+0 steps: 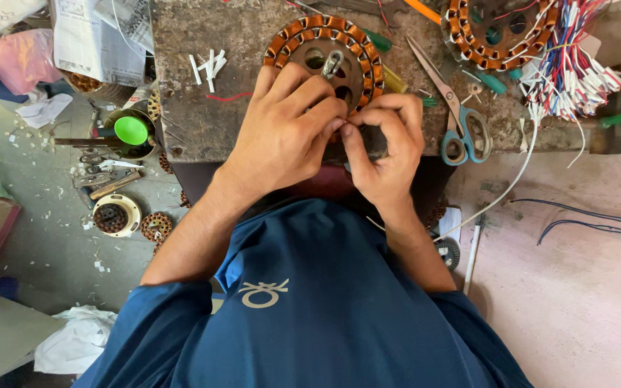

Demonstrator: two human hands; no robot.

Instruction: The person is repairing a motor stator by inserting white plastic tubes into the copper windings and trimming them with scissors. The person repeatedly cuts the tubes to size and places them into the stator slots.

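I watch my left hand [282, 136] and right hand [386, 147] pinched together at the near edge of the copper-wound stator [325, 54] on the workbench [203, 108]; most coils look wound, loose leads seemingly unfinished.

A small motor-rewinding workshop, by every sign: worn, stained workbench [203, 115] carrying copper-wound stators [325, 54], blue-handled scissors [454, 108], screwdrivers and a bundle of red, white and blue wires [576, 68]; more stators [156, 226], hand tools [109, 179] and a tin with a green lid [131, 131] scattered on the dusty concrete floor [44, 237] among paper scraps and rags
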